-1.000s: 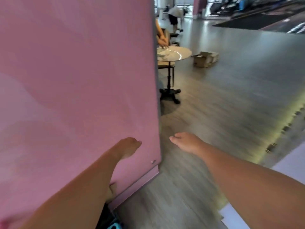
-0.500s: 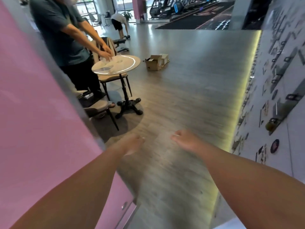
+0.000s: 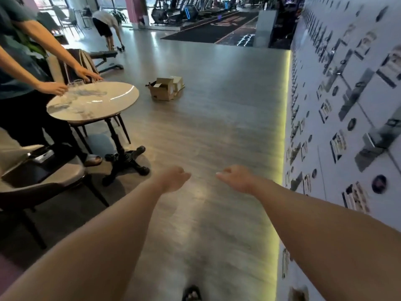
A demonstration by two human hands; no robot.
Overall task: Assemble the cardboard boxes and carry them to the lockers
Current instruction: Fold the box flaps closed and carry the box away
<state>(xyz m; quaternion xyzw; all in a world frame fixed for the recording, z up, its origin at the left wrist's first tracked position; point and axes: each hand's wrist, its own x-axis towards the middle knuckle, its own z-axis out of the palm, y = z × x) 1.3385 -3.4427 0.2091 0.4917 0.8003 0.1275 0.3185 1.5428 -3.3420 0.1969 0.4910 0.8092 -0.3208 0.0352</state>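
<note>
Cardboard boxes (image 3: 166,89) sit on the grey floor (image 3: 217,131) well ahead of my fingers, a little to the left of them — two or so pressed together, the nearest with its top flaps standing open. My left hand (image 3: 173,178) and right hand (image 3: 237,178) are both stretched out in front of me above the floor, near each other but not touching, and neither holds anything. The left fingers look loosely curled downward; the right fingers are loosely extended toward the left hand, though motion blur keeps me from telling more. Off to the left of my left hand stands a round table (image 3: 93,102) on a black pedestal, with another person (image 3: 20,68) beside it resting both hands at its far edge. A padded chair (image 3: 41,177) is nearer, also left. Along the right of my right hand runs a pale wall (image 3: 347,118) — patterned with dark marks, a lit strip at its base.
</note>
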